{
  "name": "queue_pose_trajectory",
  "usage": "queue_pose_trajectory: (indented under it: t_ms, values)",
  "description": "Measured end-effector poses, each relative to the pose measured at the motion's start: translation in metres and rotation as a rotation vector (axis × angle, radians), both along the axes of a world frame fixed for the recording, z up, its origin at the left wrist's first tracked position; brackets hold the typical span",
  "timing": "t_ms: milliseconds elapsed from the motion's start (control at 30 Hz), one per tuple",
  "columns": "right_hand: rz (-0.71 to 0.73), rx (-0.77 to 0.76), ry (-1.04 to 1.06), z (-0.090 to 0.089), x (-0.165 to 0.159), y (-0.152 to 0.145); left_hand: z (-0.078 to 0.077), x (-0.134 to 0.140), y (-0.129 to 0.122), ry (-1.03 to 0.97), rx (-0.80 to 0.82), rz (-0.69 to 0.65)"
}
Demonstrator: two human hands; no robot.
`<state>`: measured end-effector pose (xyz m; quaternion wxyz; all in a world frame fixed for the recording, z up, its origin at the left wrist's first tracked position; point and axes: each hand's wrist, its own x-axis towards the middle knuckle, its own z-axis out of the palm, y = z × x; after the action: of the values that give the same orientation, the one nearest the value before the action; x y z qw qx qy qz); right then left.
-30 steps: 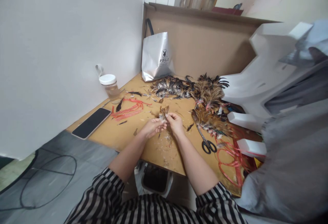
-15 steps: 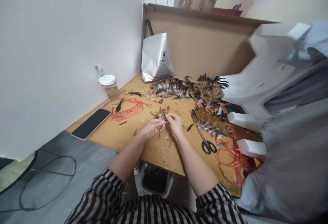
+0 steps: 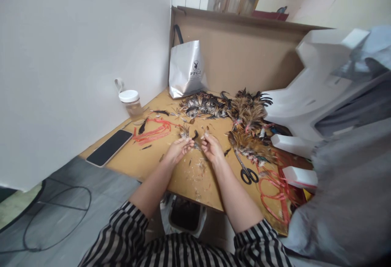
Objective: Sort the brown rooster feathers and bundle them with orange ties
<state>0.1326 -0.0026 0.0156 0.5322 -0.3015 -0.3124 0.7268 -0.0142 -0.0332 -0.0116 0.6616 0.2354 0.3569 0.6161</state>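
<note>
Over the middle of the table, my left hand [image 3: 180, 149] pinches a small bunch of brown feathers [image 3: 184, 131] that sticks up past the fingertips. My right hand [image 3: 211, 147] is a short way to its right, thumb and fingers pressed together on a feather [image 3: 206, 130], small and pale brown. A dark curved feather [image 3: 195, 134] shows between the hands; whether it is held or lies on the table I cannot tell. Bits of fluff lie on the wood below. Right of my right hand are bundled brown feathers [image 3: 250, 145] and black-handled scissors [image 3: 249, 175].
Feather piles [image 3: 204, 104] lie at the back before a silver bag [image 3: 185, 69]. Red plastic strips [image 3: 155, 132], a phone [image 3: 109, 148] and a lidded jar [image 3: 131, 103] are on the left. More red strips [image 3: 279, 195] tangle at right, near white foam pieces [image 3: 301, 176].
My hands, together before, have moved apart. The right has drawn to the right with a feather, while the left keeps the bunch and has shifted slightly left.
</note>
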Motion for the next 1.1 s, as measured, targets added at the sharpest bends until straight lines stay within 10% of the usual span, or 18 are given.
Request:
queue_pose_trajectory:
  t_ms: [767, 1100]
  values:
    - [-0.027, 0.135, -0.269, -0.014, -0.016, -0.007, 0.003, 0.009, -0.008, 0.252, 0.099, -0.187]
    - [-0.109, 0.115, -0.151, 0.006, 0.008, 0.004, 0.001, -0.002, 0.000, 0.042, 0.019, 0.076]
